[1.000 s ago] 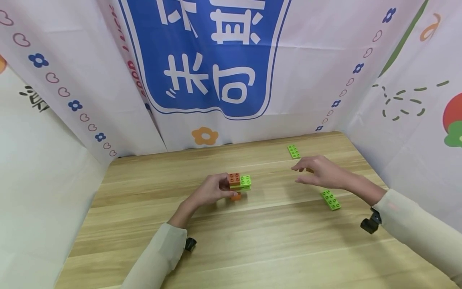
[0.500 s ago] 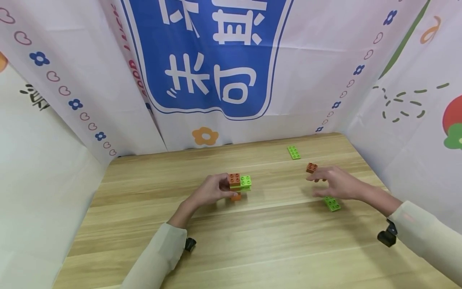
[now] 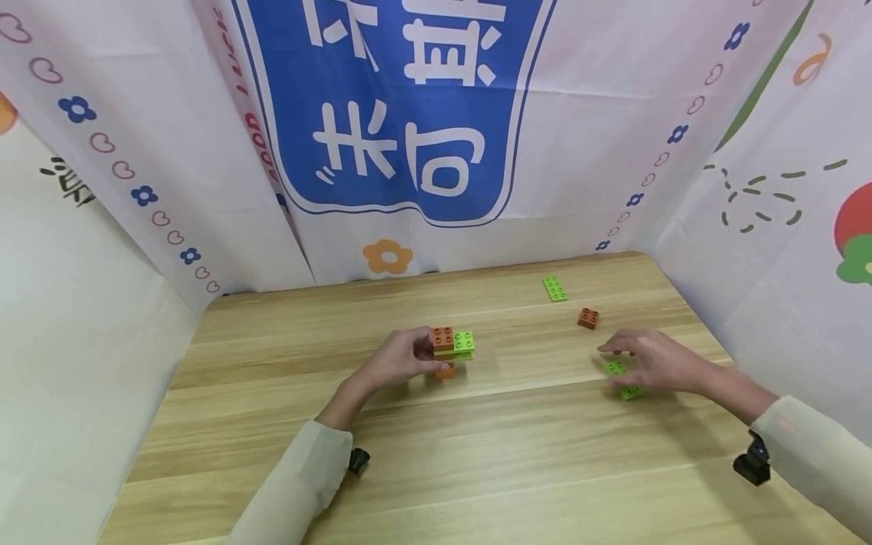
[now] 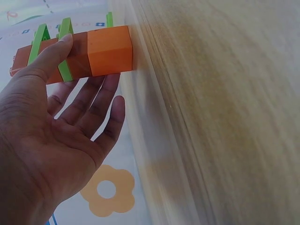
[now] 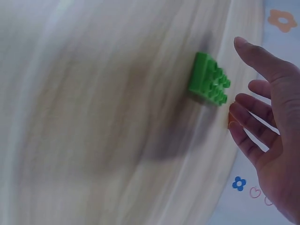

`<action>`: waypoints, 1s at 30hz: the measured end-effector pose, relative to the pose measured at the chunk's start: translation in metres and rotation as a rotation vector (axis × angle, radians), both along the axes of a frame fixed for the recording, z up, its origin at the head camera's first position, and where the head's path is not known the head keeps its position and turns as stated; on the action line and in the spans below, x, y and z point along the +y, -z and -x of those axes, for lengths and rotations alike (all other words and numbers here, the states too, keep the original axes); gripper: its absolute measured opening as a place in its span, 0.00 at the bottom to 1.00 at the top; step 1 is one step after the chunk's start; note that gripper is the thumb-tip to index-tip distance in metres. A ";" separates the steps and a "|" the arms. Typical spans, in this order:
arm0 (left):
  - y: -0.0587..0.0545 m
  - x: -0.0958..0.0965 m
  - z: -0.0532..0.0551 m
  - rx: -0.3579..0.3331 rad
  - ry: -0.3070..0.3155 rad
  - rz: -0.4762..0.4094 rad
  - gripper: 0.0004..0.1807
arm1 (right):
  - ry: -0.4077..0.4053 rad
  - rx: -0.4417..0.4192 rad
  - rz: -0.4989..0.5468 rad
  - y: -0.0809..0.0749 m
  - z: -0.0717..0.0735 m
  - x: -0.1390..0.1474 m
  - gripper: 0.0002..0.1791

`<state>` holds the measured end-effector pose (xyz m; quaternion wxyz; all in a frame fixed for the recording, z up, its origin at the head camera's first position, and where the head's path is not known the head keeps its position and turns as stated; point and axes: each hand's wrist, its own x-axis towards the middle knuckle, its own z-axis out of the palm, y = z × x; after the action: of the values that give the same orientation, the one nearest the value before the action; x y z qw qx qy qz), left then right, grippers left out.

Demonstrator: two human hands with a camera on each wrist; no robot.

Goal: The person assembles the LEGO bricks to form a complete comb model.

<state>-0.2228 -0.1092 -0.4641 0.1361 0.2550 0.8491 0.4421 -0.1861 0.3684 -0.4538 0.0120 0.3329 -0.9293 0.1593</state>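
Observation:
My left hand grips a stack of toy building bricks standing on the table. In the left wrist view the stack has an orange brick at its base, then brown bricks with thin green plates between them, the thumb pressed on one side. A green piece with studs juts out on the stack's right. My right hand hovers over a studded green plate, partly covering it in the head view. From the right wrist view, its fingers are loosely bent and apart from the green plate.
A brown brick lies just beyond my right hand. Farther back lies another green plate. The wooden table meets printed white cloth walls at the back and both sides.
My right hand has moved right and toward me, from near the brown brick, now uncovered, to above the nearer green plate. The left hand and the stack have stayed put.

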 end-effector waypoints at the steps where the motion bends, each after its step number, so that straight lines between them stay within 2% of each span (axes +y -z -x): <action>1: 0.000 0.000 0.000 -0.001 0.000 -0.001 0.13 | 0.010 0.003 -0.005 0.002 -0.001 0.002 0.30; 12: 0.002 0.000 0.001 0.007 -0.001 0.006 0.13 | 0.041 0.051 0.001 0.019 -0.010 0.012 0.36; 30: 0.001 -0.001 0.001 0.009 -0.003 0.018 0.13 | 0.007 -0.034 0.050 0.019 -0.012 0.021 0.33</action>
<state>-0.2234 -0.1103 -0.4656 0.1338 0.2544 0.8540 0.4336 -0.1745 0.3891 -0.4730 0.0051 0.3264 -0.9263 0.1882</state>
